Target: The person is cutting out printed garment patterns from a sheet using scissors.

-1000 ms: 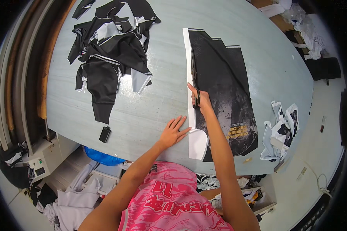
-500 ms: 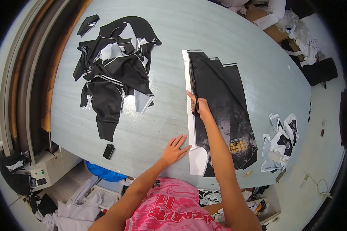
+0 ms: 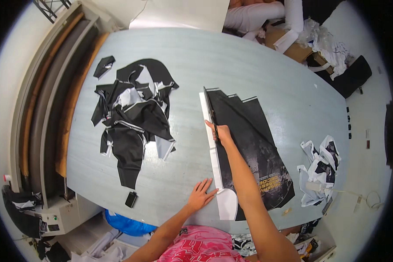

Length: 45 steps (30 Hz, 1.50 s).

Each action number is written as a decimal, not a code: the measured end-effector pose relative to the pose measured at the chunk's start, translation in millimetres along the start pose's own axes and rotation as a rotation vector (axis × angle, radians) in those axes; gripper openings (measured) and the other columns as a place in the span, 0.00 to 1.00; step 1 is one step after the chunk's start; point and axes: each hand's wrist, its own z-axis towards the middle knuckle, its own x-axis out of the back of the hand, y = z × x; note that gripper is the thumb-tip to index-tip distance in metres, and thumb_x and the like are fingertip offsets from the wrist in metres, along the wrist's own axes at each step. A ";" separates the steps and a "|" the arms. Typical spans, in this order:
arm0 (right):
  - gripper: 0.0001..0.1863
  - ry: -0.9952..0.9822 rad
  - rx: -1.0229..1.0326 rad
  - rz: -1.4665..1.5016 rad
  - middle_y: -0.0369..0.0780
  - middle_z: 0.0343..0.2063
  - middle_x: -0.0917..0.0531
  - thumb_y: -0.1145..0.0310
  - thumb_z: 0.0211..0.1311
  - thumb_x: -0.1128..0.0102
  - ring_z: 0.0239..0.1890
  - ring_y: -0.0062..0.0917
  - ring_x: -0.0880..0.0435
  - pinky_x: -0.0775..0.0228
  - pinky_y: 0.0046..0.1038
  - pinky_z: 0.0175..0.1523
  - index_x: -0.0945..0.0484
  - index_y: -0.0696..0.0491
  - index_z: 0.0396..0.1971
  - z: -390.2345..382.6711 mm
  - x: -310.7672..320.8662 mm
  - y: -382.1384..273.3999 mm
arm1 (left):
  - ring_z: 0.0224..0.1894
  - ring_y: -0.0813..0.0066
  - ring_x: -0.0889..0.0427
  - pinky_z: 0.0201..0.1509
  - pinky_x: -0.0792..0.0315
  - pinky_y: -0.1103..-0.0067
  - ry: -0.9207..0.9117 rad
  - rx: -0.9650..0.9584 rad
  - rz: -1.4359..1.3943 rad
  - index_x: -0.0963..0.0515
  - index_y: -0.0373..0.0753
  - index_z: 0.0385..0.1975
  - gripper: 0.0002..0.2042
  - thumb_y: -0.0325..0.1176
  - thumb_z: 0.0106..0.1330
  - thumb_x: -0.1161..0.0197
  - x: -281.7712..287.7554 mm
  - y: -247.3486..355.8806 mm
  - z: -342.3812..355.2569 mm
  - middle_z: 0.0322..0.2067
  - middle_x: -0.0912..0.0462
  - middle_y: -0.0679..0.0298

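Note:
My right hand (image 3: 222, 134) is closed round the handles of dark scissors (image 3: 211, 114). Their long blades lie along the left side of a black printed fabric panel (image 3: 244, 126), with the tips near its far left corner. Left of the blades runs a white strip (image 3: 213, 162), which widens into a rounded white patch (image 3: 228, 206) at the near end. Flat on the table, my left hand (image 3: 201, 196) has its fingers spread, and one fingertip touches the white edge by the patch. My right forearm crosses over part of the panel.
Black and white fabric pieces (image 3: 131, 115) lie heaped on the left of the pale table (image 3: 183, 52). A small black object (image 3: 131, 199) sits near the front edge. White and black scraps (image 3: 318, 172) are at the right. A roller machine (image 3: 43, 109) borders the left side.
My right hand and the scissors have moved farther up the panel's left side, toward its far corner. My left hand stays at the white edge. The whole view has tilted, showing more beyond the table.

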 end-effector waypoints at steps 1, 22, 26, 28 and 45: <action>0.32 -0.003 0.021 0.008 0.33 0.12 0.27 0.46 0.45 0.14 0.12 0.19 0.28 0.33 0.25 0.20 0.30 0.51 0.11 -1.2 -1.7 -2.0 | 0.75 0.51 0.38 0.73 0.41 0.56 -0.001 0.012 0.002 0.23 0.62 0.67 0.22 0.46 0.72 0.38 0.7 2.2 -2.9 0.75 0.38 0.52; 0.27 0.503 -0.028 0.248 0.34 0.12 0.25 0.50 0.56 0.19 0.10 0.20 0.27 0.37 0.25 0.18 0.24 0.54 0.14 -313.4 271.8 255.0 | 0.41 0.51 0.14 0.46 0.22 0.58 -0.563 -0.036 -0.436 0.16 0.38 0.36 0.12 0.39 0.60 0.34 -96.9 215.2 -1.1 0.31 0.14 0.49; 0.28 0.659 -0.016 0.421 0.34 0.12 0.25 0.50 0.56 0.19 0.10 0.21 0.27 0.35 0.26 0.18 0.25 0.54 0.14 -376.0 321.9 306.4 | 0.63 0.40 0.27 0.63 0.28 0.54 0.063 -0.091 -0.015 0.18 0.43 0.51 0.21 0.42 0.59 0.28 -92.5 193.3 76.5 0.63 0.28 0.44; 0.27 0.667 -0.015 0.488 0.33 0.12 0.26 0.50 0.56 0.20 0.11 0.20 0.27 0.34 0.26 0.18 0.25 0.53 0.16 -392.1 330.2 329.6 | 0.63 0.44 0.24 0.61 0.25 0.57 -0.112 -0.008 0.107 0.17 0.46 0.53 0.19 0.42 0.62 0.31 -103.2 143.9 102.7 0.61 0.23 0.48; 0.27 0.737 0.068 -0.110 0.48 0.13 0.19 0.48 0.55 0.25 0.20 0.43 0.16 0.25 0.41 0.31 0.17 0.61 0.18 -376.1 453.2 373.9 | 0.53 0.57 0.18 0.61 0.26 0.67 0.814 0.444 -0.104 0.31 0.28 0.63 0.23 0.33 0.74 0.37 74.3 -18.4 79.5 0.54 0.19 0.47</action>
